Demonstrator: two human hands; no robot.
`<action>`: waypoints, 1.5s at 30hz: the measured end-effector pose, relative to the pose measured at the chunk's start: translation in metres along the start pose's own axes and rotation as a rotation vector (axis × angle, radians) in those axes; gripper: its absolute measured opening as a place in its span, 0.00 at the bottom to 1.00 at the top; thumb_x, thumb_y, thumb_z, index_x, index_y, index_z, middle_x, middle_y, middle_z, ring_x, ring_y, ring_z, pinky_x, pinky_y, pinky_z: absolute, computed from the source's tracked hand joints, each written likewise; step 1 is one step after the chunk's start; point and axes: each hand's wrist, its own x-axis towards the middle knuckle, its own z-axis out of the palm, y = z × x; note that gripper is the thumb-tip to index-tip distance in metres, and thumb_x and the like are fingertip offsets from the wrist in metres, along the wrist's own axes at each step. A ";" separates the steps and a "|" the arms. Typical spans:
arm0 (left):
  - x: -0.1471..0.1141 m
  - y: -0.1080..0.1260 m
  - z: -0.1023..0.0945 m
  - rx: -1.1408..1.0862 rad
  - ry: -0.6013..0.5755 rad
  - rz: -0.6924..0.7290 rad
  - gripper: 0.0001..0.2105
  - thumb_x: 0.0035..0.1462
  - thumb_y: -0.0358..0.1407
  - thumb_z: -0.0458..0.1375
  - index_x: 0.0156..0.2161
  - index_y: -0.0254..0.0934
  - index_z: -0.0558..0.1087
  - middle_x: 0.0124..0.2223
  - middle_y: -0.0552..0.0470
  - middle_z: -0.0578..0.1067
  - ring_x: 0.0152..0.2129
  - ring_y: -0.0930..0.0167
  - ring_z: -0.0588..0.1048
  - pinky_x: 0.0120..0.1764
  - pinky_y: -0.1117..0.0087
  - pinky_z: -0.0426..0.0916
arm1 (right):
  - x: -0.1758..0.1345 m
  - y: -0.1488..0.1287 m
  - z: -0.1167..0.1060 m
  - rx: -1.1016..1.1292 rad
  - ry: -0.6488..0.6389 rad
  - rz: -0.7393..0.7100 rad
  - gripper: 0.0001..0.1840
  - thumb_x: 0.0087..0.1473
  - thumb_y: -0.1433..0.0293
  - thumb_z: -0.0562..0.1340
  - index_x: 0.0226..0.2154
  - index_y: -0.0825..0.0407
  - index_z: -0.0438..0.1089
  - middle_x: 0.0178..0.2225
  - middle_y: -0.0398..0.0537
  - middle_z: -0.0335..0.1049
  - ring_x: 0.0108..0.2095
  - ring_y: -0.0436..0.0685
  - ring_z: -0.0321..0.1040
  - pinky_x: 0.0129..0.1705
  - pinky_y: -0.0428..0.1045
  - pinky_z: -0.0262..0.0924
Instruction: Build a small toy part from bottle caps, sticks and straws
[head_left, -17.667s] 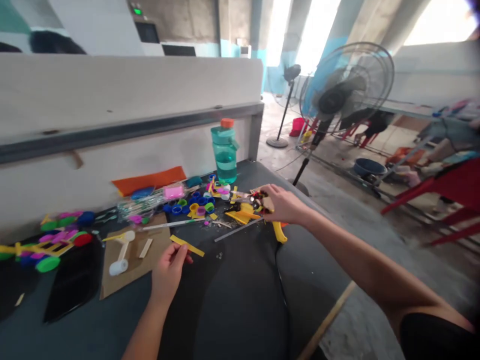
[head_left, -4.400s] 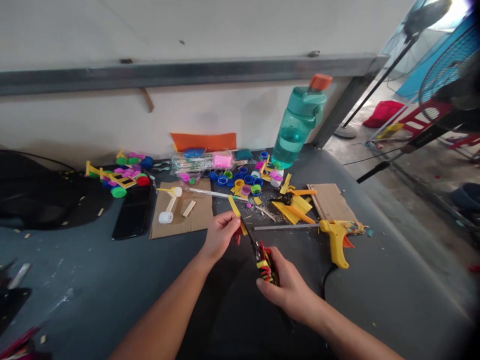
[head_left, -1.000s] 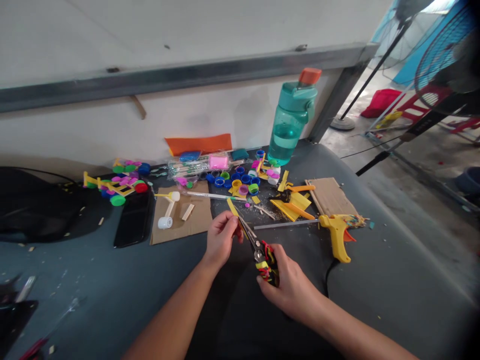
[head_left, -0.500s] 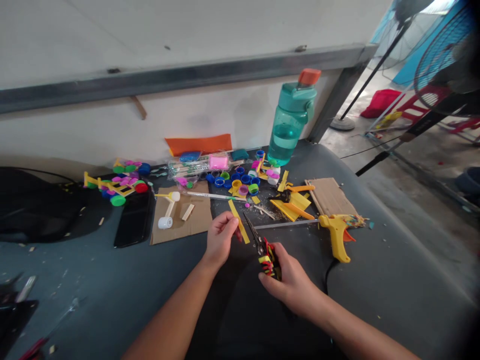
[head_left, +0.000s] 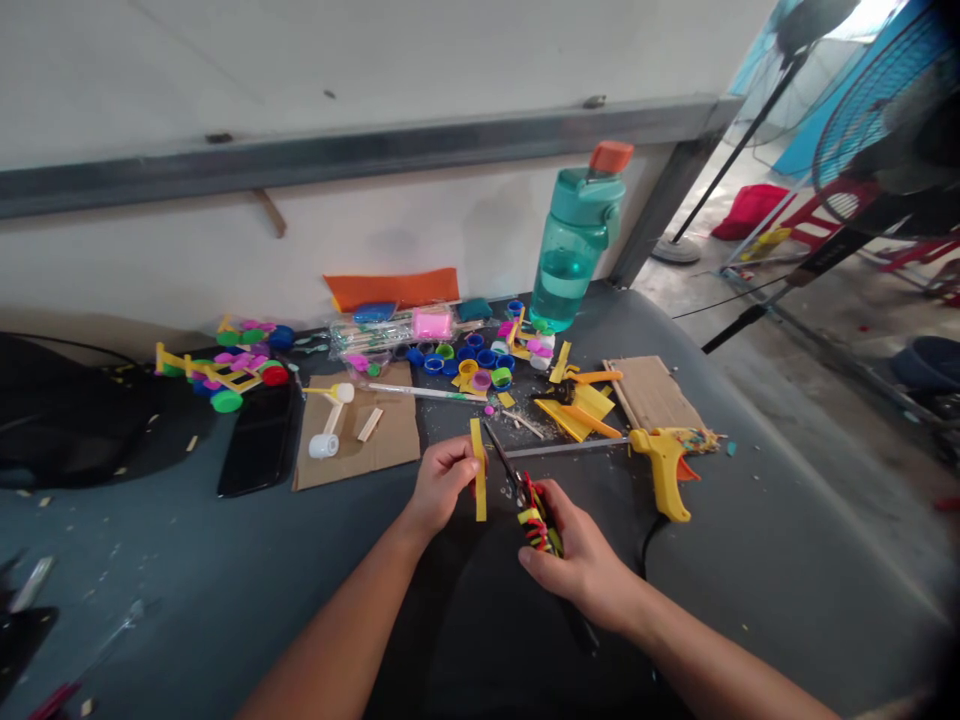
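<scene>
While the left hand point(head_left: 442, 487) pinches a narrow yellow strip point(head_left: 480, 485), the right hand point(head_left: 577, 565) grips scissors point(head_left: 519, 492) with handles wrapped in red and yellow, their tips just beside the strip. Farther ahead of the left hand lie colorful bottle caps point(head_left: 486, 358); ahead and to its left is a brown cardboard sheet point(head_left: 397, 440). Beyond the right hand rests an orange-handled tool point(head_left: 592, 421), and to its right a yellow glue gun point(head_left: 666, 470). A teal bottle point(head_left: 570, 235) stands well beyond both hands.

Glue gun point(head_left: 666, 472), bottle caps point(head_left: 481, 380) and cardboard point(head_left: 660, 390) suggest a workshop.
</scene>
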 end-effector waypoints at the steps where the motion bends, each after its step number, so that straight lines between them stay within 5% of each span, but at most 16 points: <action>1: 0.000 0.000 0.000 0.013 -0.014 -0.008 0.10 0.50 0.33 0.54 0.20 0.34 0.65 0.22 0.55 0.66 0.19 0.76 0.64 0.23 0.74 0.56 | 0.000 0.000 0.000 0.005 -0.003 -0.004 0.21 0.47 0.68 0.61 0.45 0.51 0.58 0.35 0.41 0.65 0.34 0.52 0.59 0.37 0.47 0.54; 14: 0.003 0.011 0.007 0.165 -0.059 -0.079 0.10 0.48 0.34 0.53 0.19 0.34 0.63 0.19 0.57 0.63 0.16 0.78 0.61 0.20 0.75 0.54 | -0.001 0.003 0.000 0.058 0.011 -0.024 0.22 0.48 0.66 0.61 0.45 0.50 0.58 0.35 0.42 0.64 0.34 0.52 0.58 0.36 0.47 0.54; 22: 0.008 0.003 0.005 0.130 0.085 -0.085 0.12 0.52 0.38 0.55 0.21 0.35 0.63 0.18 0.58 0.65 0.15 0.78 0.63 0.20 0.76 0.57 | 0.002 0.013 0.001 0.383 0.019 0.096 0.18 0.49 0.64 0.61 0.43 0.49 0.60 0.30 0.39 0.58 0.24 0.47 0.52 0.26 0.45 0.51; 31: 0.016 0.006 0.010 0.323 -0.031 -0.117 0.14 0.53 0.39 0.54 0.20 0.35 0.62 0.17 0.59 0.63 0.14 0.78 0.62 0.20 0.77 0.56 | 0.013 0.014 0.003 0.628 -0.009 0.206 0.20 0.44 0.61 0.64 0.40 0.49 0.59 0.27 0.38 0.55 0.20 0.45 0.51 0.18 0.42 0.49; 36: 0.014 0.007 0.011 0.269 0.078 -0.050 0.13 0.54 0.40 0.54 0.21 0.36 0.64 0.18 0.58 0.64 0.16 0.76 0.64 0.22 0.76 0.59 | 0.014 0.001 0.004 0.733 0.093 0.250 0.20 0.42 0.60 0.63 0.37 0.48 0.58 0.25 0.36 0.56 0.19 0.45 0.51 0.18 0.41 0.48; 38: 0.014 0.014 0.019 0.263 0.126 0.027 0.14 0.55 0.40 0.53 0.22 0.35 0.66 0.21 0.56 0.68 0.20 0.75 0.67 0.26 0.75 0.62 | 0.013 -0.007 -0.001 0.669 0.149 0.205 0.19 0.42 0.61 0.63 0.36 0.49 0.59 0.24 0.37 0.57 0.19 0.45 0.52 0.19 0.42 0.49; 41: 0.017 0.030 0.041 0.256 0.044 0.064 0.11 0.55 0.41 0.55 0.27 0.35 0.70 0.29 0.53 0.73 0.28 0.71 0.71 0.33 0.73 0.65 | 0.009 -0.020 -0.023 0.448 0.237 0.067 0.19 0.42 0.65 0.62 0.39 0.50 0.61 0.29 0.41 0.64 0.26 0.48 0.59 0.26 0.44 0.56; 45: 0.038 0.039 0.078 0.237 -0.006 0.089 0.10 0.53 0.41 0.56 0.27 0.35 0.70 0.33 0.52 0.74 0.32 0.70 0.71 0.36 0.73 0.65 | 0.011 -0.032 -0.086 -0.046 0.314 0.020 0.23 0.43 0.64 0.63 0.43 0.52 0.62 0.36 0.43 0.68 0.36 0.54 0.64 0.36 0.47 0.59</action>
